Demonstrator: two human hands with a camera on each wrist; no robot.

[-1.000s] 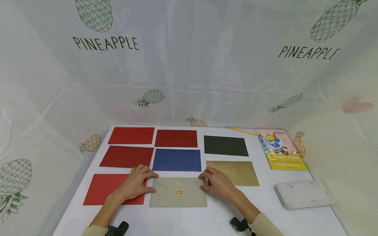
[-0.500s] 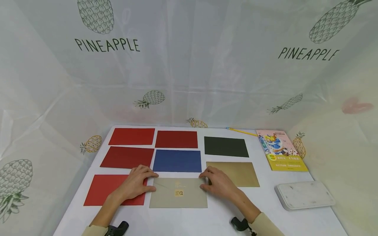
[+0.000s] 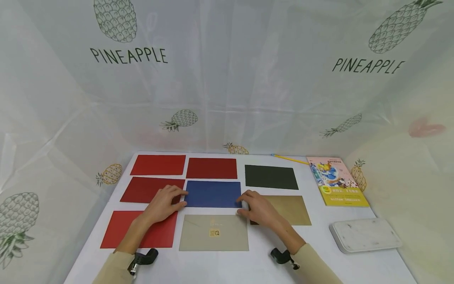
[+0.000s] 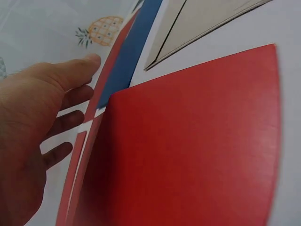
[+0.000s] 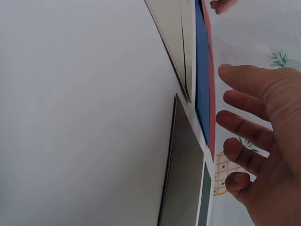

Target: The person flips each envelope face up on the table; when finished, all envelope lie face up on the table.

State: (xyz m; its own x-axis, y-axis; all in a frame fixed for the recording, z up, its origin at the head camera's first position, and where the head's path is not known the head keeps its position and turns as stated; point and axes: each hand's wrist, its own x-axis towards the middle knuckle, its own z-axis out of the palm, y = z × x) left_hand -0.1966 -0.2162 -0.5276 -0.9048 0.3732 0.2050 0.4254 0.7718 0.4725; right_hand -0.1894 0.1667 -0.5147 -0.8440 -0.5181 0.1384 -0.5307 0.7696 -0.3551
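Blue envelope (image 3: 213,194) lay flat mid-tabletop (image 3: 255,268). Left hand (image 3: 164,203) and right hand (image 3: 258,208) at its short ends, grip apart, fingers relaxed. I judged it light, thin, slippery; take by edges.

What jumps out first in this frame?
The grid of coloured envelopes on the white table: reds at left, and a blue envelope in the middle, with the left hand and right hand at its two ends. Just below lies a grey envelope with a gold sticker; a picture book sits far right.
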